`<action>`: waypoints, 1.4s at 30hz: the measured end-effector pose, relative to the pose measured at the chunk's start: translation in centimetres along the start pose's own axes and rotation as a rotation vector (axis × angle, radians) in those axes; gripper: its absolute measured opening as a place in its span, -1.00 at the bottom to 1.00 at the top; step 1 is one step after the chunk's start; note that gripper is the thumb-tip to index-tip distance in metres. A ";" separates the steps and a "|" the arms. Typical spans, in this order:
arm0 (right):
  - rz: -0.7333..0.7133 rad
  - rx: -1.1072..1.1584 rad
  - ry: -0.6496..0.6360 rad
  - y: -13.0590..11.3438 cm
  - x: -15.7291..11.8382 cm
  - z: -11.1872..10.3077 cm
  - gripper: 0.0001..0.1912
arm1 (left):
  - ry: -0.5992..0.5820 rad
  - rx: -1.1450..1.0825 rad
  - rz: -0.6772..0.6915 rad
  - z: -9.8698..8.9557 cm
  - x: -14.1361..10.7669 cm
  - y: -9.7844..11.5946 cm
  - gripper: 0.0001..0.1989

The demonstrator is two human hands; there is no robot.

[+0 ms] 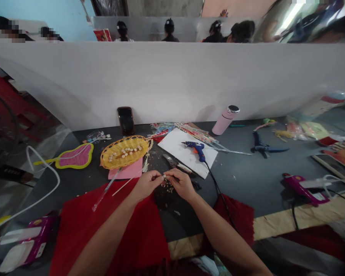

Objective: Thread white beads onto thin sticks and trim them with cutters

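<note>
My left hand (148,183) and my right hand (180,184) meet fingertip to fingertip over the dark table. Both are pinched around a tiny pale piece (165,176), too small to name for certain. Just beneath them lies a scatter of small cream bits (169,188). Left of my hands, a yellow woven basket (103,160) holds several small whitish clusters (129,151). A thin wooden stick (126,182) lies beside my left hand. Beyond my right hand are pliers-like cutters (169,160) and a blue glue gun (199,151) on a white board (175,143).
A phone (125,120) leans against the white partition (161,80). The pink bottle (225,120) stands behind the board, near bundled sticks (194,134). Red cloth (103,226) covers the front left. Purple power strips (306,189) sit at both sides, and a black cord (218,188) crosses the table.
</note>
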State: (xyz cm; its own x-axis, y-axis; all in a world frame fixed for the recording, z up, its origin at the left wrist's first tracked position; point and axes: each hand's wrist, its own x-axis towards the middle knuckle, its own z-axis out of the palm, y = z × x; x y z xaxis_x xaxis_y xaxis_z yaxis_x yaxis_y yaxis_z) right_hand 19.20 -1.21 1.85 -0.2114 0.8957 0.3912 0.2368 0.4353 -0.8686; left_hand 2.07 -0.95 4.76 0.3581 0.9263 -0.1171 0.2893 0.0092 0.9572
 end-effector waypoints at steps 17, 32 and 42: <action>-0.016 0.005 0.007 -0.3 0.1 -0.1 -0.83 | 0.005 -0.005 0.024 0.0 -0.1 0.0 -0.78; -0.030 -0.056 -0.010 0.2 0.0 0.1 -0.84 | 0.027 0.023 0.027 0.1 0.2 -0.8 -0.76; -0.107 -0.507 -0.107 1.4 -0.1 -0.4 -0.78 | 0.135 -0.149 -0.174 0.0 0.5 -2.0 -0.71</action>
State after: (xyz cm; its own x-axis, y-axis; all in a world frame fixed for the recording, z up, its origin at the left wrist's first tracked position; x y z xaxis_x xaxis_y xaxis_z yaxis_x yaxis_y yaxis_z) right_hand 19.91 -0.65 0.69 -0.3489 0.8410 0.4136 0.6317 0.5370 -0.5590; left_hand 1.69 -0.52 2.76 0.1896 0.9478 -0.2565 0.1985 0.2188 0.9554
